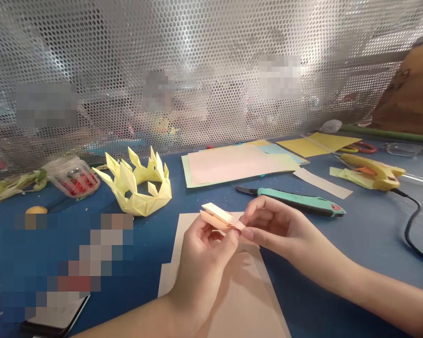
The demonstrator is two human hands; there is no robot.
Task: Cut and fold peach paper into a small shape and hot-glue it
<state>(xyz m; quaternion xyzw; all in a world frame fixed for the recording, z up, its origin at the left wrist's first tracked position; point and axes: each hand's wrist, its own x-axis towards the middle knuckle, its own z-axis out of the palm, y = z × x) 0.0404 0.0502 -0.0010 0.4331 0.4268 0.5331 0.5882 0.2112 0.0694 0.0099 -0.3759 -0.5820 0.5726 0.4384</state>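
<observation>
A small folded pink paper piece [220, 217] is held up in the middle, its layers spread apart at the left end. My left hand [206, 253] is closed on it, with the thumb pressed on its lower edge. My right hand [277, 227] pinches its right end between thumb and fingers. Below both hands lie large pale pink sheets [246, 300]. A folded yellow paper crown [144, 197] stands to the left. Just beyond my right hand lies a teal utility knife [299, 202] with its dark blade end pointing left.
Stacked coloured sheets [232, 164] lie at the back, beside yellow paper [317, 143] and a pink strip [322, 183]. A yellow glue gun [377, 171] with a black cable is at the right. A plastic tub [74, 176] and a phone [58, 312] are at the left. A perforated metal screen [211, 61] stands behind.
</observation>
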